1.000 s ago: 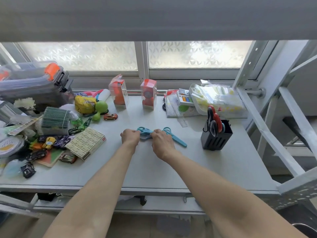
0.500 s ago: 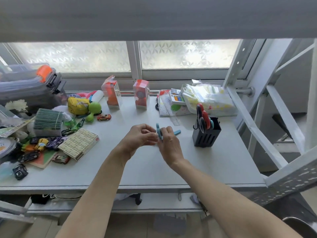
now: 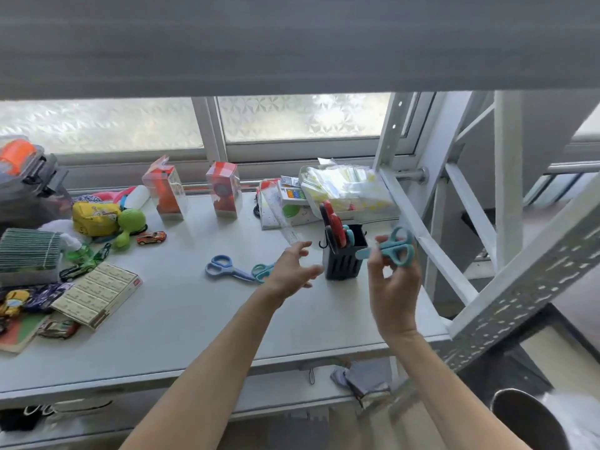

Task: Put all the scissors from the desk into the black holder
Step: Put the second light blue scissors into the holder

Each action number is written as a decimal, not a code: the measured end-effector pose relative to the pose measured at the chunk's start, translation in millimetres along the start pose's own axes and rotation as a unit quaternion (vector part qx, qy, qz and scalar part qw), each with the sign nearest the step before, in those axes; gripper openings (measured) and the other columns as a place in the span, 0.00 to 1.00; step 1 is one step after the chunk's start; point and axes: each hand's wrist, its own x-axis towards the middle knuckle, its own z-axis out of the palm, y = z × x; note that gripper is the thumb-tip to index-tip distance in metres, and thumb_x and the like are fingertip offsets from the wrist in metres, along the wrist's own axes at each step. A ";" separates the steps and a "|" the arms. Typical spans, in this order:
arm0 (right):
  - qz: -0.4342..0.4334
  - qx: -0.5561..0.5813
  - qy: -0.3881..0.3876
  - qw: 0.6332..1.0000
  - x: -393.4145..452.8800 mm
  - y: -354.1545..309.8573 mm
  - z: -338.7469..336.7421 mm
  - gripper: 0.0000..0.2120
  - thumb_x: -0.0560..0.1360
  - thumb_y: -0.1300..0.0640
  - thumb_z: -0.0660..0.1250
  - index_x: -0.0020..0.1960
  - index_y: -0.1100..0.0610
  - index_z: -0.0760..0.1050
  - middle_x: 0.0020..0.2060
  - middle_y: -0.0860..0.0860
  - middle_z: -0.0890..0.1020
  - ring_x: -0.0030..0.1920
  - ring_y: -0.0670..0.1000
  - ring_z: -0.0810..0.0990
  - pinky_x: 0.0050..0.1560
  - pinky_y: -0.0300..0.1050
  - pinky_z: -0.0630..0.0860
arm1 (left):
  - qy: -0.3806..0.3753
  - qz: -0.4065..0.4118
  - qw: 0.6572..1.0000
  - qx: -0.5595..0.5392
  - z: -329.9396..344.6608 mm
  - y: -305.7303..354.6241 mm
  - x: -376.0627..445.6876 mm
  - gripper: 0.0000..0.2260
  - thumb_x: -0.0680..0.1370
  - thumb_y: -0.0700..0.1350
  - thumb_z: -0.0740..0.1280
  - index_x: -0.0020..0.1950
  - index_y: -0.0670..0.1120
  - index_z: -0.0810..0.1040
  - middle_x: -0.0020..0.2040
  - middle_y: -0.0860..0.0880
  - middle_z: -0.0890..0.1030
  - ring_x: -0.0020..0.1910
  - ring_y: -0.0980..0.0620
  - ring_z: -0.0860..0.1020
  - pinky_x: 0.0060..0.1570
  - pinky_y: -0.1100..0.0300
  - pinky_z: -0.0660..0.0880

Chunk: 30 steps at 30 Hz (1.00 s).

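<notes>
My right hand holds teal scissors in the air, just right of the black holder, tips pointing left toward it. The holder stands on the white desk and has red, black and teal scissors sticking out of it. My left hand hovers with fingers apart just left of the holder and holds nothing. Blue scissors lie flat on the desk left of that hand. Another teal pair lies beside them, partly hidden by my left hand.
Toys, a yellow pouch, a green ball, toy cars and a flat box crowd the desk's left. Two clear boxes and plastic bags stand at the back. A slanted white metal frame rises close to the holder's right.
My right hand lifted the teal scissors and carried them right, past the holder. My left hand let go and opened. The camera swung, and two more pairs now show on the desk.
</notes>
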 end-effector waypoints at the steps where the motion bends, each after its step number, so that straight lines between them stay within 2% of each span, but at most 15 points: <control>1: 0.004 -0.008 0.014 1.000 11.5 2.1 -2.1 0.05 0.78 0.61 0.63 0.53 0.60 0.74 0.47 0.57 0.78 0.43 0.50 0.78 0.48 0.36 0.77 | -0.002 0.005 1.000 0.007 6.3 1.3 4.8 0.32 0.75 0.41 0.72 0.77 0.49 0.64 0.71 0.45 0.69 0.51 0.48 0.81 0.40 0.62 0.80; 3: 0.019 -0.027 0.014 0.999 32.3 5.9 -2.0 0.05 0.79 0.62 0.63 0.54 0.60 0.74 0.48 0.56 0.78 0.44 0.51 0.78 0.48 0.38 0.78 | -0.002 0.017 1.000 0.026 16.1 3.8 13.9 0.34 0.75 0.40 0.72 0.78 0.49 0.62 0.73 0.45 0.66 0.57 0.44 0.80 0.36 0.64 0.79; 5: 0.028 -0.050 -0.016 0.998 47.5 10.6 2.0 0.05 0.78 0.61 0.64 0.53 0.60 0.73 0.47 0.55 0.78 0.44 0.51 0.79 0.47 0.37 0.77 | 0.003 0.029 0.999 0.045 23.0 6.8 21.0 0.33 0.74 0.39 0.72 0.77 0.48 0.63 0.73 0.45 0.67 0.57 0.43 0.80 0.36 0.64 0.80; 8: 0.016 -0.088 -0.073 0.993 60.4 20.6 11.9 0.06 0.77 0.63 0.66 0.52 0.63 0.74 0.45 0.52 0.79 0.40 0.46 0.77 0.45 0.29 0.74 | 0.021 0.042 0.998 0.052 28.3 12.1 24.6 0.26 0.74 0.40 0.72 0.72 0.44 0.70 0.69 0.44 0.73 0.58 0.42 0.79 0.44 0.55 0.82; 9: 0.011 -0.109 -0.094 0.989 63.0 25.4 15.9 0.06 0.76 0.64 0.67 0.52 0.63 0.75 0.45 0.52 0.79 0.40 0.47 0.78 0.46 0.30 0.75 | 0.028 0.046 0.997 0.052 28.9 12.8 25.3 0.23 0.75 0.40 0.71 0.69 0.44 0.72 0.67 0.44 0.75 0.59 0.41 0.79 0.47 0.52 0.82; 10: 0.008 -0.136 -0.117 0.984 64.8 31.0 19.9 0.06 0.75 0.64 0.68 0.51 0.63 0.75 0.45 0.54 0.80 0.41 0.49 0.79 0.47 0.37 0.78 | 0.031 0.047 0.997 0.050 29.0 13.4 25.4 0.21 0.75 0.40 0.71 0.67 0.44 0.73 0.66 0.43 0.76 0.60 0.41 0.79 0.47 0.50 0.82; 12: 0.016 -0.191 -0.161 0.968 66.6 41.1 26.5 0.06 0.75 0.62 0.69 0.51 0.63 0.75 0.43 0.57 0.79 0.41 0.53 0.78 0.46 0.48 0.77 | 0.031 0.044 0.998 0.044 28.0 13.5 25.6 0.20 0.75 0.40 0.71 0.66 0.44 0.74 0.65 0.43 0.77 0.60 0.40 0.79 0.43 0.51 0.82; 14: 0.022 -0.221 -0.190 0.956 67.1 47.3 30.8 0.07 0.76 0.60 0.68 0.51 0.63 0.75 0.42 0.56 0.78 0.41 0.53 0.75 0.43 0.46 0.72 | 0.030 0.044 0.998 0.046 26.7 11.7 26.9 0.21 0.74 0.41 0.72 0.67 0.45 0.74 0.64 0.43 0.77 0.60 0.40 0.79 0.41 0.51 0.82; 16: 0.014 -0.220 -0.204 0.954 67.0 48.8 33.6 0.08 0.77 0.59 0.67 0.53 0.63 0.76 0.43 0.56 0.79 0.41 0.52 0.75 0.43 0.44 0.71 | 0.031 0.044 0.997 0.051 25.8 9.8 27.1 0.21 0.74 0.41 0.72 0.67 0.45 0.75 0.64 0.44 0.77 0.60 0.41 0.79 0.42 0.51 0.82; 19: 0.005 -0.218 -0.212 0.953 65.1 51.4 37.1 0.08 0.78 0.57 0.66 0.52 0.61 0.77 0.44 0.56 0.80 0.41 0.53 0.77 0.45 0.45 0.74 | 0.036 0.040 0.997 0.052 26.3 7.8 27.8 0.19 0.73 0.42 0.72 0.64 0.45 0.76 0.61 0.44 0.79 0.58 0.42 0.80 0.52 0.46 0.81; 22: 0.005 -0.222 -0.215 0.951 60.0 52.4 37.6 0.10 0.79 0.56 0.63 0.53 0.61 0.79 0.46 0.56 0.79 0.46 0.54 0.77 0.47 0.42 0.69 | 0.039 0.044 0.997 0.048 28.1 7.3 28.5 0.19 0.73 0.43 0.72 0.63 0.45 0.76 0.60 0.44 0.80 0.57 0.42 0.81 0.57 0.44 0.79; 26: 0.018 -0.185 -0.198 0.962 52.3 48.8 32.9 0.14 0.81 0.55 0.60 0.59 0.60 0.79 0.47 0.55 0.77 0.47 0.53 0.77 0.50 0.41 0.69 | 0.026 0.050 0.997 0.050 22.0 2.4 28.1 0.22 0.75 0.42 0.72 0.68 0.45 0.74 0.64 0.45 0.78 0.59 0.43 0.80 0.46 0.52 0.82; 28: 0.035 -0.154 -0.158 0.975 44.8 47.2 28.8 0.14 0.82 0.54 0.58 0.60 0.59 0.78 0.49 0.54 0.77 0.46 0.50 0.76 0.51 0.41 0.72 | 0.050 0.058 0.992 0.102 11.1 -5.0 28.4 0.26 0.74 0.43 0.72 0.72 0.45 0.72 0.66 0.44 0.76 0.61 0.44 0.78 0.54 0.51 0.80; 30: 0.049 -0.128 -0.113 0.984 32.1 43.1 23.4 0.12 0.82 0.54 0.57 0.56 0.59 0.76 0.47 0.53 0.78 0.43 0.47 0.74 0.49 0.38 0.71 | 0.097 0.053 0.975 0.193 -5.1 -14.3 28.4 0.27 0.75 0.45 0.71 0.73 0.44 0.70 0.67 0.43 0.73 0.63 0.45 0.76 0.63 0.53 0.75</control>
